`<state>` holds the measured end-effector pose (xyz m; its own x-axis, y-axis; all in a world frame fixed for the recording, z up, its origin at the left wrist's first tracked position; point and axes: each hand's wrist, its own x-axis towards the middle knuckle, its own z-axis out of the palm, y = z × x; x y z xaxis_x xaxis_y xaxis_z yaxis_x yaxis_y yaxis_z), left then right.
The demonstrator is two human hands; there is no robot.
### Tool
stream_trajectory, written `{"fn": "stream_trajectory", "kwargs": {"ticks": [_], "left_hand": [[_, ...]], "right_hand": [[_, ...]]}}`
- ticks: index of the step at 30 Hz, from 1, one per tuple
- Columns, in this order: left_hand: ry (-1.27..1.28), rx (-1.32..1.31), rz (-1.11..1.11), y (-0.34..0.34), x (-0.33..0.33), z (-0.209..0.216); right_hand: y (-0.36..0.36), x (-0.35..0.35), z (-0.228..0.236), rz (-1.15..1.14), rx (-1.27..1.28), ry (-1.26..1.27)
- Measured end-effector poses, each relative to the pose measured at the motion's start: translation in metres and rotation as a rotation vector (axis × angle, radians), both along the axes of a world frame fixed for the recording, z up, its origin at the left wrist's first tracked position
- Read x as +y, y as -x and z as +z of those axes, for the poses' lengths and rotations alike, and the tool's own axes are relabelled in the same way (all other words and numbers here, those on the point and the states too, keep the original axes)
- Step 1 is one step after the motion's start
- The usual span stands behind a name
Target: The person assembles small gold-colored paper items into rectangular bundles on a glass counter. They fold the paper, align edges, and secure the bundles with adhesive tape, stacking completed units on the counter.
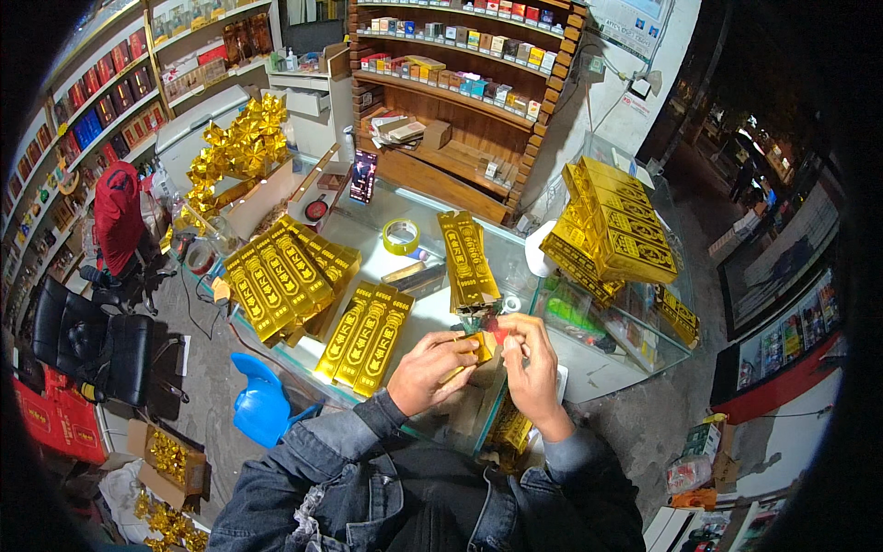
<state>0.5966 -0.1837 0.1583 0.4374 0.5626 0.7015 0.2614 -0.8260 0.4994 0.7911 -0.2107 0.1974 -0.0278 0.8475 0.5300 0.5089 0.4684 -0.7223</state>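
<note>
Over the glass counter's near edge, my left hand point(430, 370) is closed round a small gold printed paper piece point(480, 347). Close beside it, my right hand point(533, 373) has its thumb and fingers pinched together by the end of that piece. A bit of red point(498, 329) shows at the right fingertips; what it is, I cannot make out. Just beyond both hands lies a stack of long gold printed strips point(469, 262). Nearer my left forearm, several flat gold strips point(366, 339) lie side by side.
More gold strips point(280, 281) are piled at the left. A yellow tape roll point(400, 236) and a propped phone point(363, 177) sit farther back. Folded gold boxes point(616, 225) are stacked on the right. A blue plastic stool point(258, 400) and a black chair point(92, 340) stand left of the counter point(428, 391).
</note>
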Motion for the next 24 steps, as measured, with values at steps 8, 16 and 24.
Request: {"fn": "stream_trajectory", "kwargs": {"ticks": [8, 16, 24], "left_hand": [[0.034, -0.031, -0.015, -0.003, -0.004, -0.006], [0.044, -0.157, 0.087, -0.01, -0.009, -0.015], [0.334, -0.14, 0.191, -0.003, -0.001, -0.036]], "right_hand": [[0.006, 0.008, -0.001, 0.296, 0.372, 0.575], [0.004, 0.003, 0.009, 0.144, 0.027, 0.58], [0.004, -0.002, -0.04, 0.214, 0.215, 0.432]]}}
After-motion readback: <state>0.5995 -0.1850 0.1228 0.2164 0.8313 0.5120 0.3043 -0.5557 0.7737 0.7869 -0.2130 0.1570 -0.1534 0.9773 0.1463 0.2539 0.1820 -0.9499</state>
